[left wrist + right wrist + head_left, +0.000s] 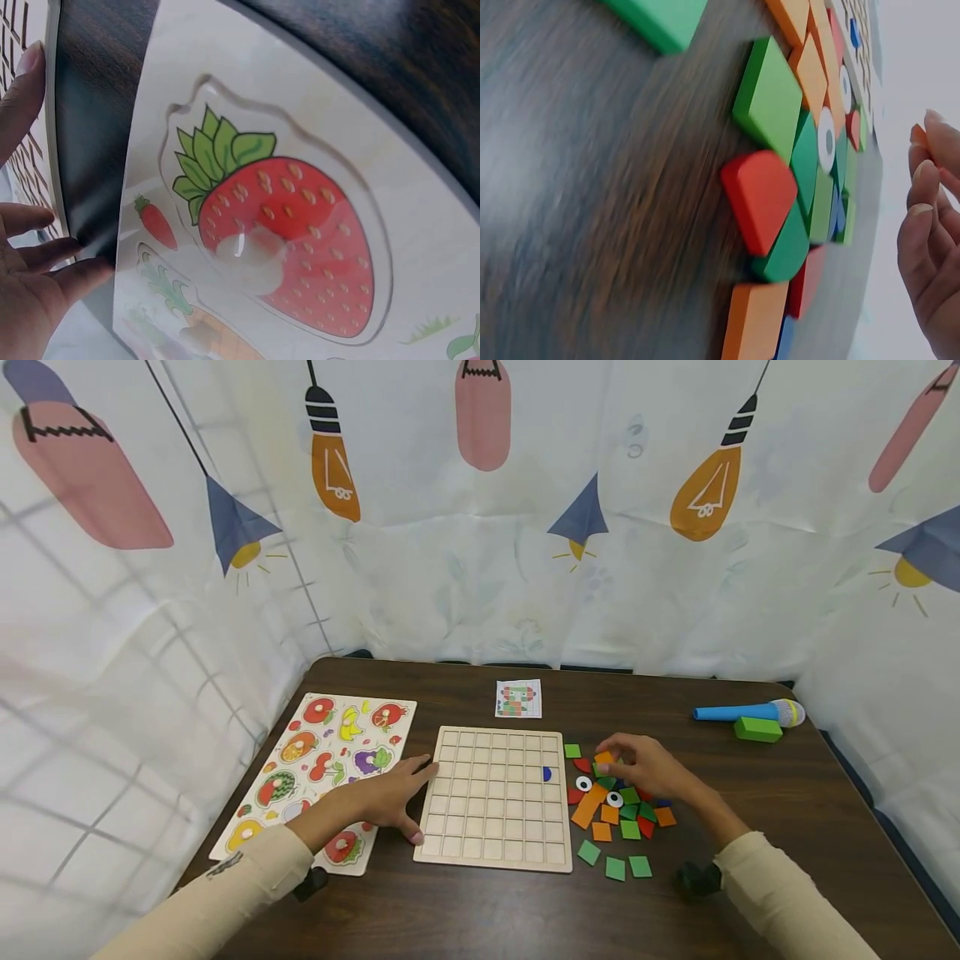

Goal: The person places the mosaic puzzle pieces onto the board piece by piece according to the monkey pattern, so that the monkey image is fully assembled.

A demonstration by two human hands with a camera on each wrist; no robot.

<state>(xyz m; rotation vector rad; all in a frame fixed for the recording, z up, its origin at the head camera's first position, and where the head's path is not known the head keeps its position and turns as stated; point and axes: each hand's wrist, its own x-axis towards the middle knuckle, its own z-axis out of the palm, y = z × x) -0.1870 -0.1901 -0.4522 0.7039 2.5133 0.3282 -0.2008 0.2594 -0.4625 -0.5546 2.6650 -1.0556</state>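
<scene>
Head cam: your L hand [390, 795] is spread, fingertips at the L edge of the grid board [487, 797], which lies on the surface [420, 914] btwn the fruit board [333, 747] & a scatter of coloured pcs [591, 807], w/ 1 blue pc [547, 774] in its upper R part; your R hand [647, 766] pinches an orange pc [604, 757] over the scatter. L wrist: fingers extended, thumb by the grid's edge, strawberry pic [315, 255] nearby. R wrist: orange pc btwn your fingertips, clear of the surface.
</scene>
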